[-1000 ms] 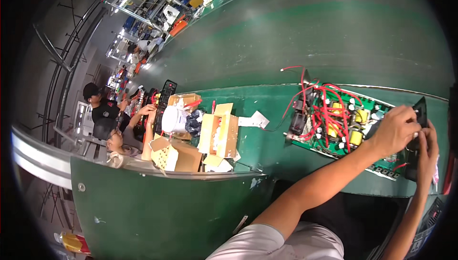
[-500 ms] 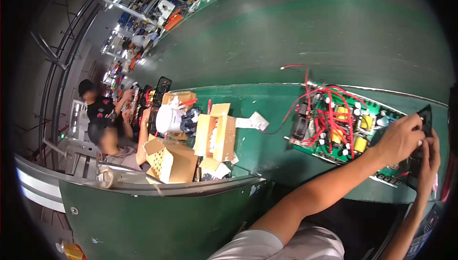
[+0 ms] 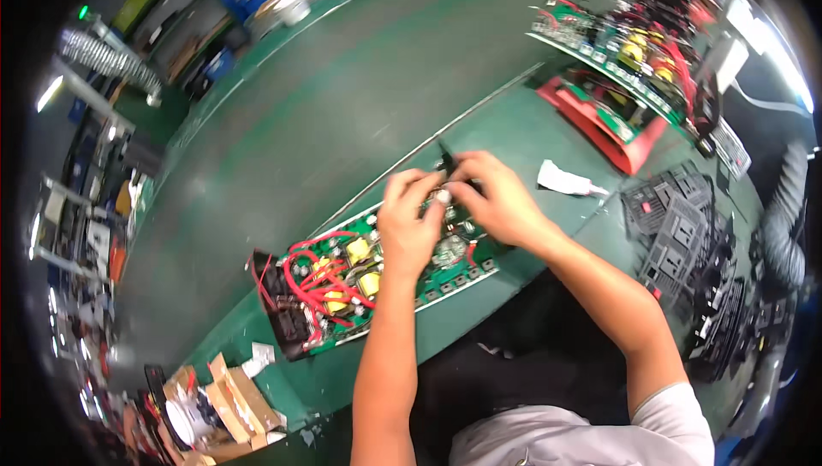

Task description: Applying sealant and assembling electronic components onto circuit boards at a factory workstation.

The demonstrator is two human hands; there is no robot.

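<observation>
A long green circuit board [image 3: 428, 293] with red wires and yellow transformers lies aslant on the bench below my hands. At its left end stands a black end piece with a fan [image 3: 287, 312]. My left hand [image 3: 411, 222] is over the board's right part, fingers pinched beside a small white piece [image 3: 443, 196] too blurred to name. Close by, my right hand [image 3: 497, 201] has its fingers closed at a thin black panel [image 3: 447, 158], whose tip sticks out beyond them. The fingers hide most of the panel and that end of the board.
Right of my hands lies a white tube [image 3: 565, 179]. Beyond it, wired circuit boards [image 3: 629, 59] rise above a red housing [image 3: 591, 119]. Black slotted panels [image 3: 676, 226] are piled at the right. Open cardboard boxes [image 3: 240, 397] stand lower left. A belt [image 3: 360, 98] runs behind.
My view has swung right, bringing the stacked boards, tube and black panels into sight. My hands remain at the board's right end; less of the black panel shows between them.
</observation>
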